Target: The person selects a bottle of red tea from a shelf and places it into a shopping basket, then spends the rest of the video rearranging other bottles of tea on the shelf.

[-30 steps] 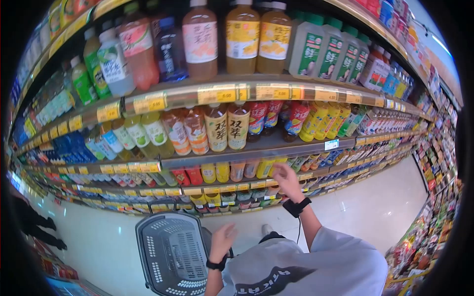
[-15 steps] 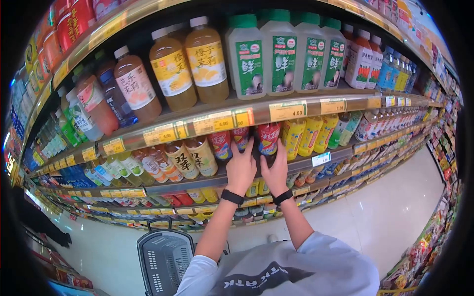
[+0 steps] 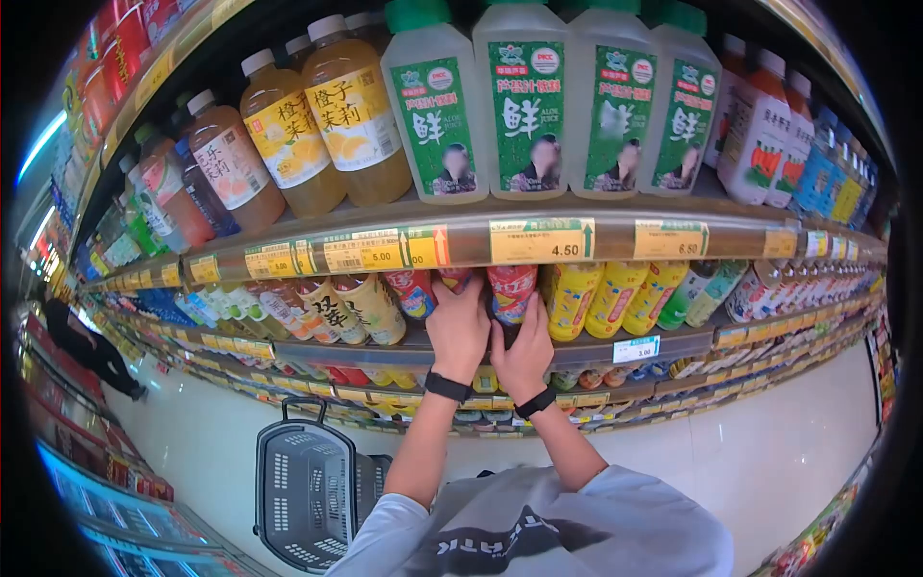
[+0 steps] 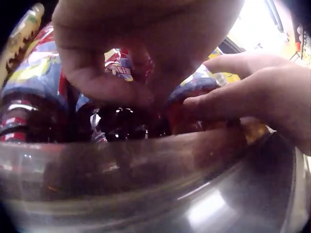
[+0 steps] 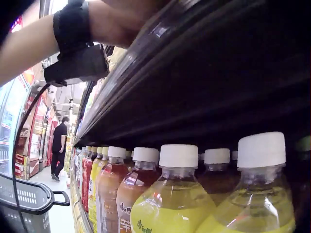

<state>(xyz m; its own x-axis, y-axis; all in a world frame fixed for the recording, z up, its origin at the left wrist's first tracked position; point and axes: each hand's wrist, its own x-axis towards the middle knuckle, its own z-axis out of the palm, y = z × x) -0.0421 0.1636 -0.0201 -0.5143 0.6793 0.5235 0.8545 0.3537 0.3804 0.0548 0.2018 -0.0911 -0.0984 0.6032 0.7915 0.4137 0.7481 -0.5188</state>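
In the head view, my left hand reaches into the middle shelf, its fingers curled at a dark bottle with a red label. Close on its right, my right hand has thumb and fingers on either side of another red-labelled bottle. The left wrist view shows my left hand curled over one dark bottle behind the shelf's edge, and my right hand with its fingertips against the neighbouring one. Both bottles stand on the shelf. My right hand is partly cut off in the right wrist view.
Yellow-labelled bottles stand to the right, and another red-labelled bottle to the left. Green-capped bottles line the shelf above, over its edge. A grey basket is on the floor at lower left. White-capped bottles fill the shelf below.
Both hands have gone from above the basket and lower shelves to the red-labelled bottles on the middle shelf. Over the last half second, the view has come closer and the hands have stayed at those bottles.
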